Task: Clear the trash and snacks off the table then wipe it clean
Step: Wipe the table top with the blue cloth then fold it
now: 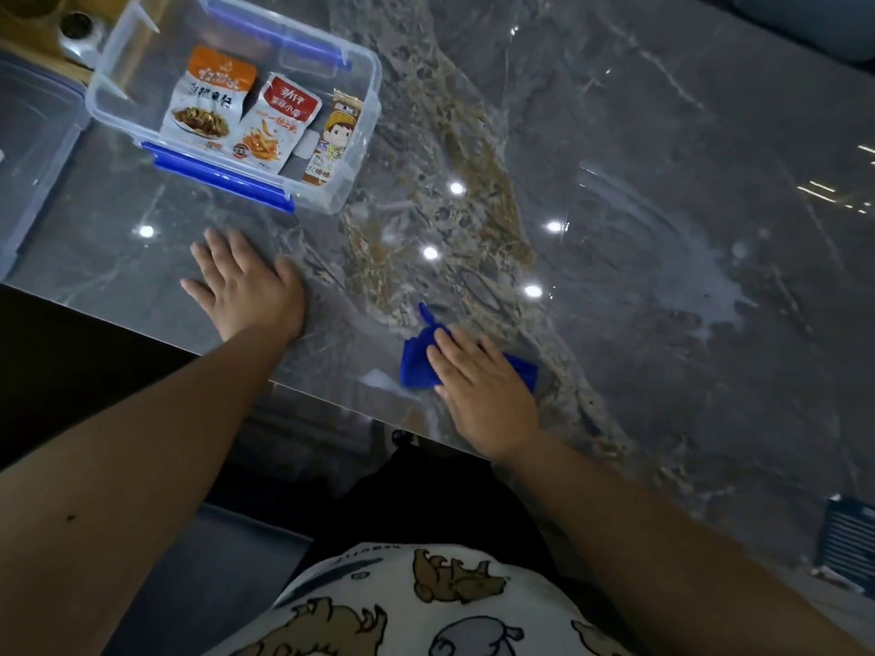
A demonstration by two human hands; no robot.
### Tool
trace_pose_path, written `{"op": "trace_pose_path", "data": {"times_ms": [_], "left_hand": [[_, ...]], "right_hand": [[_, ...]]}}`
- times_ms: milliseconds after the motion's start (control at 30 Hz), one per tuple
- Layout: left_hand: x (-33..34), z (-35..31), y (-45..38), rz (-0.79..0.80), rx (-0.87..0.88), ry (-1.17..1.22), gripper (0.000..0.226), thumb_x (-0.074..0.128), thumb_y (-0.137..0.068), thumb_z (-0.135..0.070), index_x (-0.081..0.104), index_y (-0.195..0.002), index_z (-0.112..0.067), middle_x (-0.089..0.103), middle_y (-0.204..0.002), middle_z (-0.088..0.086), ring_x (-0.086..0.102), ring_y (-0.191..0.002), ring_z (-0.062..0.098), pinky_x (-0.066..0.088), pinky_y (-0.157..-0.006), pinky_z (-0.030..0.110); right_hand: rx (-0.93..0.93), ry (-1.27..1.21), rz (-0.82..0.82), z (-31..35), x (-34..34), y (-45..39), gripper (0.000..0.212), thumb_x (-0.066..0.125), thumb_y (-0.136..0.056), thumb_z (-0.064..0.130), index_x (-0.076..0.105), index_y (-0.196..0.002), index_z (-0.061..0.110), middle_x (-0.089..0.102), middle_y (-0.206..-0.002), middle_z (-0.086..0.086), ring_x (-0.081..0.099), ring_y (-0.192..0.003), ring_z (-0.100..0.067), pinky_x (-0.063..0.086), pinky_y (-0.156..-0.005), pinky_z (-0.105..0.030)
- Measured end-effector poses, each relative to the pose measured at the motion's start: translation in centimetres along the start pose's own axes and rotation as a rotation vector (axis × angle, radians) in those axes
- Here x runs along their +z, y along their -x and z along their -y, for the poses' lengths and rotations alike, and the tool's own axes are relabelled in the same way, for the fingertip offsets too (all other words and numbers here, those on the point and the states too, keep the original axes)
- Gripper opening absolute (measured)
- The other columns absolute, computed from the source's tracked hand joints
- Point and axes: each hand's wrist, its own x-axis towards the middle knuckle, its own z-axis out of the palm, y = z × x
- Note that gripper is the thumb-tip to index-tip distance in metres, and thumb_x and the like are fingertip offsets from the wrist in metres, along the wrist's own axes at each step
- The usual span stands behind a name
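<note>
My right hand presses flat on a crumpled blue cloth near the front edge of the glossy grey marble table. My left hand lies flat and open on the table to the left of the cloth, holding nothing. Behind it stands a clear plastic box with blue clips. Inside it lie three snack packets: an orange and white one, a red and white one and a narrow one with a cartoon face. Pale wet streaks mark the table at the right.
A clear box lid lies at the far left. A small round dark object sits on a wooden surface at the top left. The table's front edge runs diagonally under my wrists. A blue slatted item is at the lower right.
</note>
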Motion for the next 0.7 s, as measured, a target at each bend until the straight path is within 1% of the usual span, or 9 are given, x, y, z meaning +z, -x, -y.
{"op": "trace_pose_path", "data": {"times_ms": [67,133,200,267,367,433,533,633,700], "left_hand": [[-0.1,-0.7,1.3,-0.004,0.046,0.050,0.065,0.031,-0.094,-0.039,0.018,-0.150,-0.007,0.012,-0.160,0.014,0.002,-0.148,0.029,-0.002,-0.117,0.055],[0.1,-2.0,3.3,0.008,0.181,0.069,0.062,0.034,-0.094,-0.034,0.023,-0.149,-0.008,0.017,-0.159,0.014,0.005,-0.148,0.029,-0.002,-0.117,0.052],[0.7,-3.7,5.5,0.030,0.331,0.080,0.061,0.035,-0.092,-0.034,0.028,-0.147,-0.009,0.021,-0.158,0.013,0.009,-0.147,0.029,-0.002,-0.117,0.049],[1.5,-5.7,6.8,0.054,0.463,0.069,0.061,0.035,-0.091,-0.036,0.030,-0.146,-0.010,0.023,-0.157,0.013,0.011,-0.147,0.029,0.001,-0.118,0.048],[3.1,-9.1,6.9,0.087,0.586,0.009,0.061,0.036,-0.091,-0.036,0.031,-0.146,-0.010,0.023,-0.157,0.014,0.011,-0.147,0.030,0.003,-0.119,0.051],[4.2,-11.0,6.2,0.102,0.589,-0.041,0.062,0.033,-0.092,-0.038,0.028,-0.147,-0.011,0.018,-0.159,0.013,0.006,-0.148,0.030,0.002,-0.118,0.051],[5.4,-12.3,5.8,0.097,0.531,-0.107,0.064,0.025,-0.094,-0.043,0.023,-0.150,-0.012,0.011,-0.161,0.012,0.001,-0.148,0.028,-0.001,-0.118,0.051],[6.0,-12.4,5.9,0.061,0.518,-0.145,0.063,0.024,-0.095,-0.044,0.023,-0.150,-0.012,0.013,-0.161,0.011,0.003,-0.148,0.028,0.002,-0.119,0.051],[6.0,-12.4,5.9,0.048,0.515,-0.148,0.063,0.025,-0.095,-0.044,0.024,-0.150,-0.012,0.015,-0.160,0.011,0.004,-0.148,0.028,0.002,-0.119,0.050]], "right_hand": [[0.042,-0.160,-0.049,0.0,-0.4,0.0,0.042,0.042,-0.097,0.027,0.048,-0.135,0.010,0.045,-0.146,-0.007,0.035,-0.139,-0.021,0.028,-0.113,-0.041],[0.153,-0.447,-0.094,-0.4,-1.3,0.0,0.039,0.041,-0.097,0.025,0.053,-0.130,0.008,0.055,-0.137,-0.010,0.047,-0.129,-0.023,0.034,-0.108,-0.036],[0.342,-0.700,-0.117,-1.5,-2.8,0.0,0.038,0.036,-0.097,0.033,0.058,-0.120,0.012,0.066,-0.112,-0.012,0.061,-0.103,-0.027,0.044,-0.087,-0.032],[0.523,-0.856,-0.158,-3.5,-4.1,-0.3,0.035,0.033,-0.094,0.038,0.059,-0.099,0.015,0.063,-0.088,-0.007,0.058,-0.081,-0.022,0.037,-0.069,-0.030],[0.721,-1.101,-0.307,-7.7,-5.8,-0.8,0.028,0.040,-0.097,0.028,0.053,-0.074,0.018,0.051,-0.072,0.001,0.046,-0.072,-0.013,0.035,-0.073,-0.034],[0.802,-1.198,-0.394,-11.0,-7.1,-1.4,0.034,0.042,-0.099,0.023,0.046,-0.065,0.023,0.046,-0.068,0.008,0.041,-0.068,-0.008,0.035,-0.073,-0.033],[0.838,-1.142,-0.476,-16.5,-9.3,-3.0,0.033,0.041,-0.097,0.026,0.041,-0.064,0.025,0.043,-0.071,0.005,0.039,-0.071,-0.009,0.034,-0.073,-0.032],[0.801,-0.877,-0.509,-22.1,-11.8,-6.0,0.033,0.037,-0.097,0.025,0.038,-0.065,0.025,0.039,-0.068,0.007,0.035,-0.065,-0.007,0.030,-0.070,-0.029],[0.739,-0.657,-0.502,-25.3,-13.0,-8.2,0.027,0.033,-0.098,0.026,0.043,-0.075,0.017,0.044,-0.075,-0.004,0.039,-0.071,-0.015,0.029,-0.069,-0.029]]}}
